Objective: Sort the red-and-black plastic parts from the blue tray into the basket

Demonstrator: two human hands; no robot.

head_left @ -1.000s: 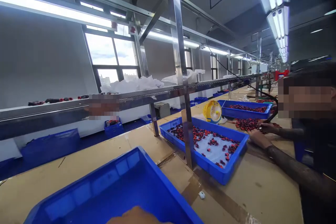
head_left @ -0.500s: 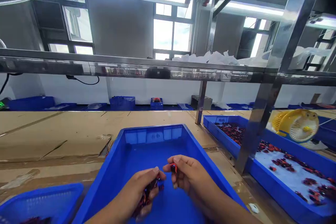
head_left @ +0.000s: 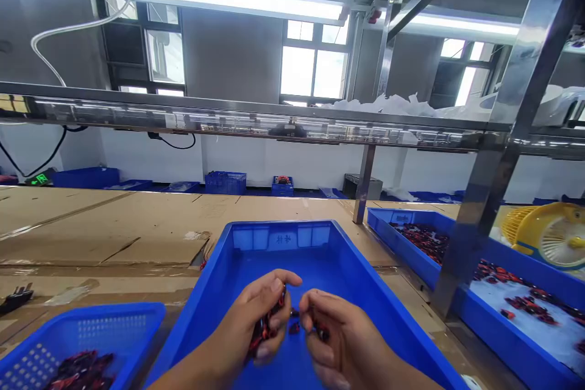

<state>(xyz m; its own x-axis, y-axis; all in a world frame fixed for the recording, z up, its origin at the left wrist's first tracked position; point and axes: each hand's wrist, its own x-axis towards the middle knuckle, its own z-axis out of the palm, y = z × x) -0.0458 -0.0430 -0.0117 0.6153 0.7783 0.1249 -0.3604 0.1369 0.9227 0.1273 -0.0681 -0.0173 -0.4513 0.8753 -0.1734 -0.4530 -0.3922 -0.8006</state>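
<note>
My left hand (head_left: 260,320) is curled around several small glossy red-and-black pieces (head_left: 265,330), whose exact kind I cannot make out. Close beside it, my right hand (head_left: 340,335) has its fingers bent inward, with a small dark red-and-black piece (head_left: 322,334) showing between them. Both hands are over a deep blue plastic tray (head_left: 282,237). A few more of these pieces (head_left: 294,327) show in the gap between the hands, low over the tray floor.
At lower left stands a blue perforated basket (head_left: 114,320) with similar pieces in it. Another blue tray (head_left: 411,262) on the right holds many more on a white sheet. A metal post (head_left: 473,231) and a yellow fan (head_left: 548,234) stand there. Cardboard (head_left: 150,219) covers the table.
My right hand's fingers have curled inward, and the red piece at its fingertips now sits deeper in the hand. My left index finger has straightened. The view has swung slightly left.
</note>
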